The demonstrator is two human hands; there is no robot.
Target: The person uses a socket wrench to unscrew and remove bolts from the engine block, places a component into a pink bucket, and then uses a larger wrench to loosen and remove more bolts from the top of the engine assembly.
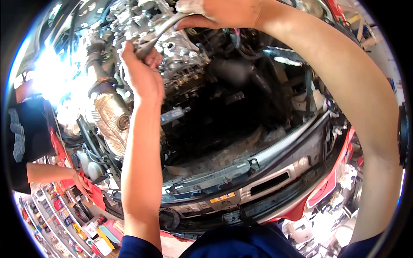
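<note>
Bar (pixel 161 31), grey and slightly curved, runs aslant between our two hands, over the engine (pixel 183 53). Our left hand (pixel 144 81) is closed round its nearer end, fingers curled, and we cannot tell what, if anything, that end sits on, since the hand covers it. Our right hand (pixel 221 13) pinches the farther end between thumb and fingers, higher up and to the right of the left one; the picture's top edge cuts off part of it. Bare metal of the engine shows under the bar and between our hands. Just left of our left wrist and forearm we see a gold canister (pixel 111 112) with a ribbed side. Below our right hand and to the right of our left forearm lies a deep, dark hollow, too dim to make out much. Nearer to us than both hands, the front panel (pixel 275 180) curves across, bearing a small orange label (pixel 222 197), with the red bumper (pixel 297 210) along its edge. Well to the left of our hands stands a co-worker (pixel 32 129) in dark clothes, one hand (pixel 79 182) at some red bodywork, and below that are shelves (pixel 47 215) crowded with small goods.
</note>
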